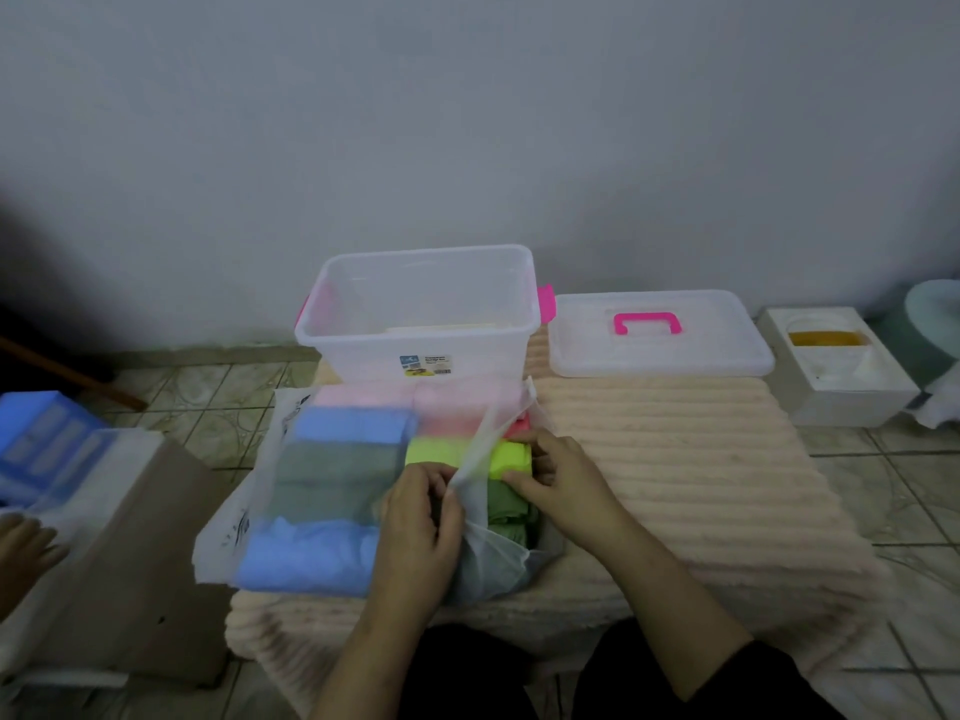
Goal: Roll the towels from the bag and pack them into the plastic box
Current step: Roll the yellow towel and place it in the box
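Observation:
A thin white plastic bag lies on the peach mat in front of me, full of folded towels: blue, grey-green, pink and neon yellow-green. My left hand pinches the bag's open edge near its mouth. My right hand reaches into the mouth, fingers curled on the neon yellow-green towel. The clear plastic box with pink latches stands behind the bag, open, with something flat and pale on its bottom.
The box's clear lid with a pink handle lies to the right on the ribbed peach mat. A white foam block sits further right. A cardboard box and blue items are at left, with another hand at the left edge.

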